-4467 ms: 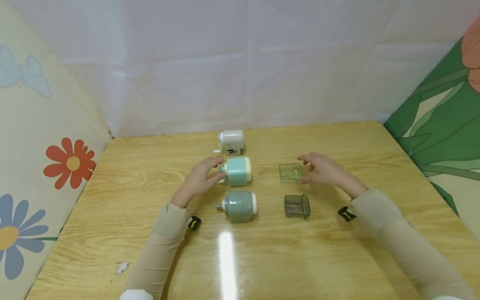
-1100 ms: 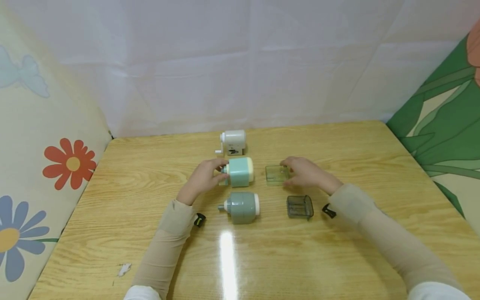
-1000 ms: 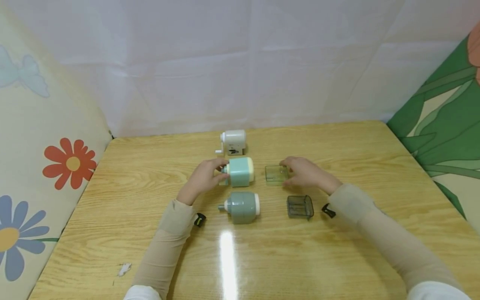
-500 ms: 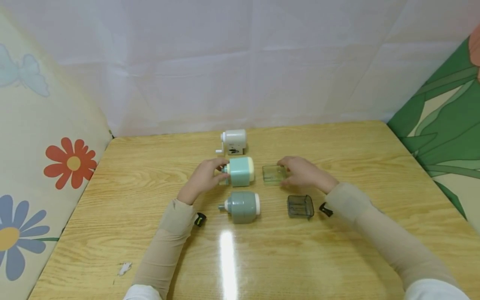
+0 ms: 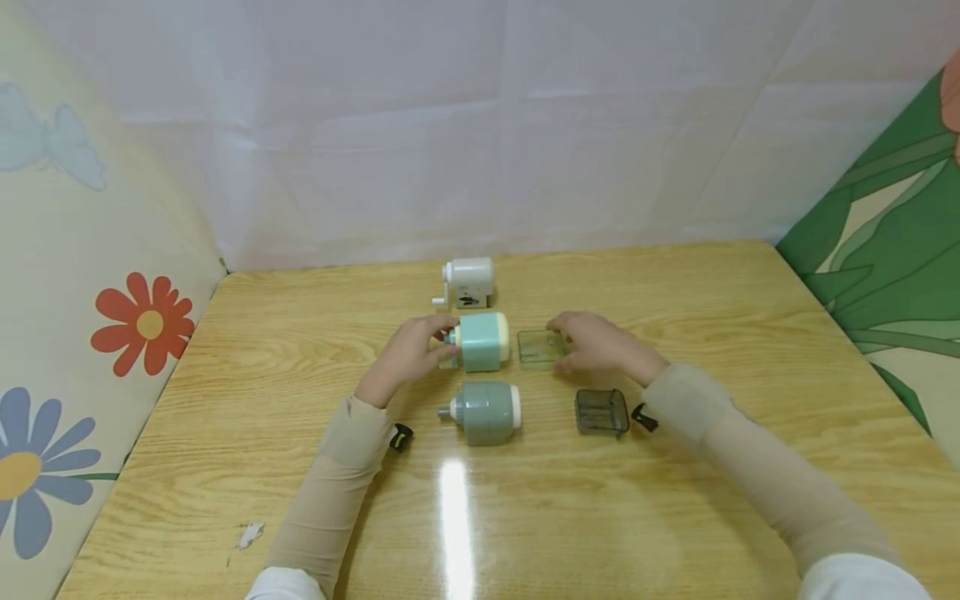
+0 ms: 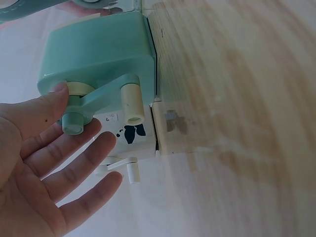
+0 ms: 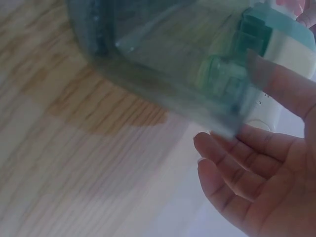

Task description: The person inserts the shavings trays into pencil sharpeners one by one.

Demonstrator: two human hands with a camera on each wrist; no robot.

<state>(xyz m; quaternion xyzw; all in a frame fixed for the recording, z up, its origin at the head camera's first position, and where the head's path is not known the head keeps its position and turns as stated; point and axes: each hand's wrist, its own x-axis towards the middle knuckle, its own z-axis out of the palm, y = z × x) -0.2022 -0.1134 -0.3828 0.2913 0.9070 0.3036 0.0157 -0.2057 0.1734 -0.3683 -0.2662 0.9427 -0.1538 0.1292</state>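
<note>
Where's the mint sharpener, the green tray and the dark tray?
Mint sharpener [image 5: 481, 342], head view: middle of its body.
Green tray [image 5: 536, 349], head view: its see-through middle.
Dark tray [image 5: 599, 412], head view: its middle.

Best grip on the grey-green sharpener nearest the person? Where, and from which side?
Probably the broad middle of the grey-green sharpener, from above and the near side. Its left end narrows to a thin stub, likely a poor hold, and the teal sharpener sits close on the far side; the near side looks freer.
</note>
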